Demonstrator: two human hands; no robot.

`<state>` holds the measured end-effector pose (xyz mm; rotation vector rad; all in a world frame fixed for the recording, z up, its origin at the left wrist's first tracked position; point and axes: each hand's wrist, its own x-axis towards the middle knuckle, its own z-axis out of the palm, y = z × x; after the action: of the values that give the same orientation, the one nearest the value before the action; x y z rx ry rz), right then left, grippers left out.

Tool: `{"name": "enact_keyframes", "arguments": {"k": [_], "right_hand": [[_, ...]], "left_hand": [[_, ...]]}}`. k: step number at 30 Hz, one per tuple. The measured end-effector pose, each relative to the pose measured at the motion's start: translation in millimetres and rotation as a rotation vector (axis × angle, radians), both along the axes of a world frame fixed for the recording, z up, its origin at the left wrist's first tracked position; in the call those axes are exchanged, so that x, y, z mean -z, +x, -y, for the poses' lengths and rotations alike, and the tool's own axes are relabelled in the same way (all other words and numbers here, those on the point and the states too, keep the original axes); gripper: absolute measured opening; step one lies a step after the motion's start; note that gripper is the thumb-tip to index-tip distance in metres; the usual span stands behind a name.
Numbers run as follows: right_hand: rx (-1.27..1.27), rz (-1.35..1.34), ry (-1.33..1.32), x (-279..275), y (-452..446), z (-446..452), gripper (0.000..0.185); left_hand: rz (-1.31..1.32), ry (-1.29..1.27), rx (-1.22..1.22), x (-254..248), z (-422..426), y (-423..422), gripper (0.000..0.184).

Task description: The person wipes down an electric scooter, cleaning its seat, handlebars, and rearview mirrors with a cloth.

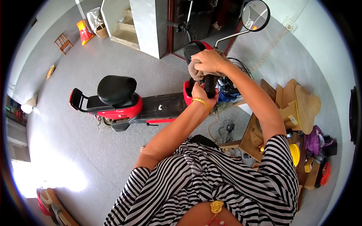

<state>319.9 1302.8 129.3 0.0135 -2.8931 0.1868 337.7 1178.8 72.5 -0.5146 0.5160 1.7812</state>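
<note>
A red and black electric scooter [156,103] stands side-on in front of me, its handlebar end closest to my hands. My left hand [205,93], with a yellow bangle at the wrist, is closed around the scooter's black handlebar grip [210,84]. Just beyond it, my right hand [209,61] grips a grey-brown cloth [195,72], pressed against the handlebar beside the mirror stem. Part of the cloth and the bar beneath are hidden by my fingers. The round mirror [255,16] rises at upper right.
To my right, a wooden table [252,132] stands near cardboard boxes [288,107], a straw hat [307,109] and a purple bag [315,140]. A black charger [230,127] with its cable lies on the floor. A small wooden chair [63,43] is at the far left.
</note>
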Motion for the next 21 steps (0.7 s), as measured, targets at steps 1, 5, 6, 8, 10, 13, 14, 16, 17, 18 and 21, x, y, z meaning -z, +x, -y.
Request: {"name": "enact_keyframes", "arguments": {"k": [1,5,6,8,10,13,14,16,17,18,21], "right_hand": [[-0.018,-0.026,-0.025,1,2,4,0.023],[-0.132,-0.040,-0.124,-3,23,24,0.024],[-0.132,-0.046,-0.162,-2,31,30,0.022],[-0.082,-0.102,-0.269,-4,39,39,0.022],[-0.007,-0.197,-0.399,-4,47,45,0.023],[-0.043,-0.281,-0.615,-7,65,59,0.019],[-0.051,-0.322,-0.677,-7,71,65,0.018],[-0.042,-0.364,-0.786,-9,86,75,0.017],[-0.024,-0.385,-0.890,-7,94,82,0.018],[-0.022,-0.391,-0.890,-5,102,87,0.018],[0.080,-0.434,-1.042,10,136,106,0.023]], "left_hand": [[0.006,-0.001,-0.008,0,-1,2,0.038],[0.039,0.036,-0.052,1,-2,4,0.035],[0.043,0.022,-0.070,-3,-2,5,0.035],[0.049,0.001,-0.083,-4,-2,5,0.036],[0.027,0.043,-0.092,-13,7,3,0.036],[0.031,0.264,-0.037,-5,20,-8,0.039],[-0.058,0.341,0.082,-2,27,-14,0.041],[-0.129,0.486,0.242,-11,43,-21,0.047],[-0.041,0.559,0.313,-5,38,-32,0.048],[-0.152,0.466,0.337,-14,44,-33,0.048],[-0.331,0.434,0.397,-6,45,-41,0.046]]}}
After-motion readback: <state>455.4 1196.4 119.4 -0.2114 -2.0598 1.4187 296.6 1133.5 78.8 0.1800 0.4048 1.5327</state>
